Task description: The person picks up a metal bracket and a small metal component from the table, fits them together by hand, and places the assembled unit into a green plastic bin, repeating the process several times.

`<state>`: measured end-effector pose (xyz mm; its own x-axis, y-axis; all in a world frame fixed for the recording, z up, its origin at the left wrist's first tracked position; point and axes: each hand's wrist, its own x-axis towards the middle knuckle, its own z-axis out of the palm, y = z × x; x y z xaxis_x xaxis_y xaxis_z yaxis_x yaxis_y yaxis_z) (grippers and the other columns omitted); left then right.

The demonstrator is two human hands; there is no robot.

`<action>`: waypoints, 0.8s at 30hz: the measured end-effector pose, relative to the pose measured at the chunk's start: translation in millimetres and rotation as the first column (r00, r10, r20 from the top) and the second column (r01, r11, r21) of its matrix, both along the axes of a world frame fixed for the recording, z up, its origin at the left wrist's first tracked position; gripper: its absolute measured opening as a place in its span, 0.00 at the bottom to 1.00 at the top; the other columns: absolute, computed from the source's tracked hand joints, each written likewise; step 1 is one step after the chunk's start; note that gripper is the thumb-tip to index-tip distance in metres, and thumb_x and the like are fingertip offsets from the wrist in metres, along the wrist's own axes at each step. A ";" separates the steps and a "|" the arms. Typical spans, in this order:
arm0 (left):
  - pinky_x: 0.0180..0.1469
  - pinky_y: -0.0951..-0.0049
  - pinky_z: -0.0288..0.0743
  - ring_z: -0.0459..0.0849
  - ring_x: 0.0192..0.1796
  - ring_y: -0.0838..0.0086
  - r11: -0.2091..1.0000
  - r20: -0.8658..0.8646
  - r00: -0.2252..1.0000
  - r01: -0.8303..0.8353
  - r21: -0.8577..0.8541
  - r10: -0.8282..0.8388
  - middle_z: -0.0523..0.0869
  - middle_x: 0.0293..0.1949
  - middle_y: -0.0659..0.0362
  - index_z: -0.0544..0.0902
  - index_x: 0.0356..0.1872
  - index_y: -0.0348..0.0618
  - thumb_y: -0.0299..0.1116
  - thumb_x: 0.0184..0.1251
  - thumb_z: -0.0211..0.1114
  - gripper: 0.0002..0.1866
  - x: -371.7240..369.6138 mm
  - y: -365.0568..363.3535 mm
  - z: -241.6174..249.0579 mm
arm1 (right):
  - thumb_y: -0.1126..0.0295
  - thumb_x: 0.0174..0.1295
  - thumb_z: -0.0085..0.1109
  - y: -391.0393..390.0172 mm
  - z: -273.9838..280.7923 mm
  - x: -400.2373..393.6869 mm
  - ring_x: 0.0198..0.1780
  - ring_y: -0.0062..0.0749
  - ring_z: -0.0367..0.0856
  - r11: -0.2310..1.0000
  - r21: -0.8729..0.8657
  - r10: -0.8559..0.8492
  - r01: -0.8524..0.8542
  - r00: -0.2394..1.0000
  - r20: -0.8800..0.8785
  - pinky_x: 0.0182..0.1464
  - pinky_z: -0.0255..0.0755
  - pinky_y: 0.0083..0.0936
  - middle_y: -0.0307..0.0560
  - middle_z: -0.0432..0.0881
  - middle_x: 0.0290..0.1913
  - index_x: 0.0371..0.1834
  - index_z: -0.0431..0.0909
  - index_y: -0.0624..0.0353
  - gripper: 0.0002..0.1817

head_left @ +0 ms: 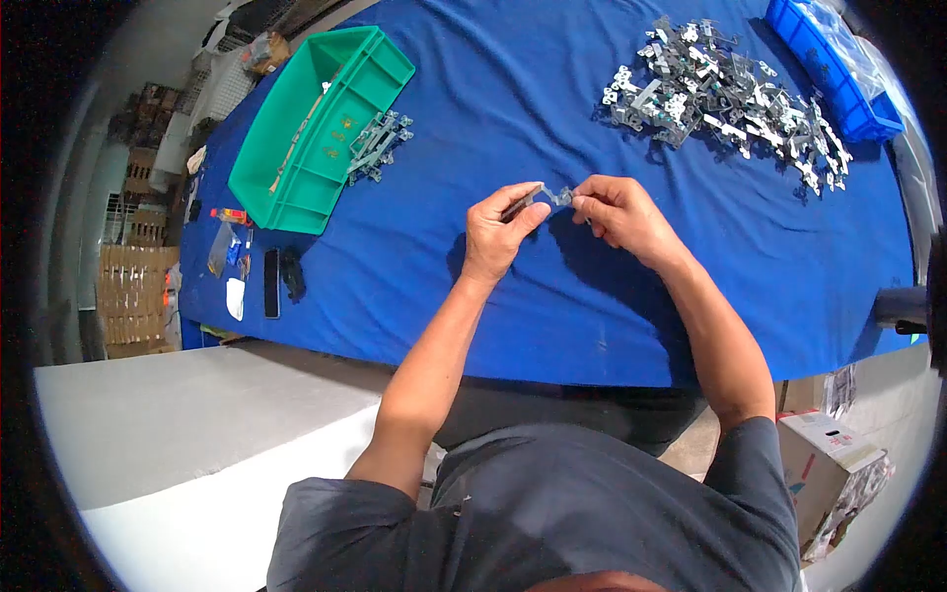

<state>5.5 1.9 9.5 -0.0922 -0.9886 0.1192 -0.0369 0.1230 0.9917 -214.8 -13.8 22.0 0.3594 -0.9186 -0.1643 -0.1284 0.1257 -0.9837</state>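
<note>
Between my two hands, over the middle of the blue cloth, is a small grey metal bracket (pixel 558 197). My left hand (pixel 498 227) pinches one end between thumb and fingers, and a darker strip shows along those fingers. The fingers of my right hand (pixel 621 215) close on the bracket's other end. At the upper right lies a large heap of similar metal brackets (pixel 720 94), silver and dark, tangled together. A smaller group of brackets (pixel 377 146) rests against the near side of the green crate.
A green crate (pixel 286 202) sits at the upper left, tilted in view. A blue bin (pixel 838 84) with clear plastic stands at the upper right. A black phone (pixel 271 283) and small packets lie at the left on the blue cloth (pixel 424 326). A carton (pixel 829 449) is at lower right.
</note>
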 end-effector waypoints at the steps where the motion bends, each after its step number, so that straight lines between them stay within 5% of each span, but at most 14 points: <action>1: 0.38 0.84 0.74 0.79 0.36 0.87 1.000 -0.002 1.000 0.012 -0.011 -0.012 0.87 0.37 0.67 0.88 0.51 0.34 0.29 0.65 0.77 0.16 -1.5 0.2 1.0 | 0.65 0.73 0.58 0.7 -2.9 1.1 0.27 0.17 0.77 1.000 -0.026 0.013 -0.014 1.000 -0.011 0.23 0.70 0.20 0.39 0.86 0.32 0.44 0.85 0.61 0.11; 11: 0.46 0.82 0.77 0.83 0.42 0.85 0.995 0.055 0.994 0.094 0.025 -0.095 0.90 0.42 0.64 0.88 0.53 0.35 0.29 0.65 0.76 0.17 4.1 -0.3 -2.3 | 0.67 0.74 0.57 0.0 -7.1 3.0 0.28 0.20 0.79 0.996 -0.084 0.014 -0.019 0.998 -0.060 0.26 0.76 0.23 0.40 0.85 0.32 0.46 0.83 0.64 0.11; 15: 0.36 0.84 0.72 0.77 0.34 0.88 0.995 0.120 0.988 0.100 -0.020 -0.097 0.88 0.37 0.67 0.89 0.50 0.36 0.30 0.62 0.79 0.17 0.1 -0.8 -1.5 | 0.67 0.77 0.55 0.3 -3.7 3.9 0.32 0.16 0.76 1.000 0.010 -0.006 0.004 0.987 0.158 0.28 0.73 0.18 0.37 0.81 0.35 0.47 0.82 0.63 0.11; 21: 0.33 0.83 0.71 0.76 0.32 0.88 0.985 0.199 0.971 0.153 -0.076 -0.135 0.87 0.34 0.67 0.90 0.49 0.37 0.30 0.60 0.79 0.16 1.9 -3.1 -12.0 | 0.64 0.77 0.55 -1.7 -11.4 1.5 0.32 0.16 0.76 0.998 -0.049 0.034 -0.029 0.994 0.105 0.29 0.73 0.17 0.36 0.79 0.34 0.48 0.80 0.62 0.12; 24: 0.34 0.83 0.72 0.77 0.32 0.88 0.988 0.209 0.970 0.142 -0.054 -0.128 0.87 0.34 0.67 0.89 0.49 0.37 0.30 0.61 0.79 0.17 1.8 -2.2 -6.2 | 0.64 0.77 0.56 -1.9 -9.7 3.7 0.31 0.15 0.75 0.989 -0.068 -0.121 0.134 0.979 0.164 0.27 0.70 0.16 0.36 0.80 0.34 0.48 0.81 0.62 0.11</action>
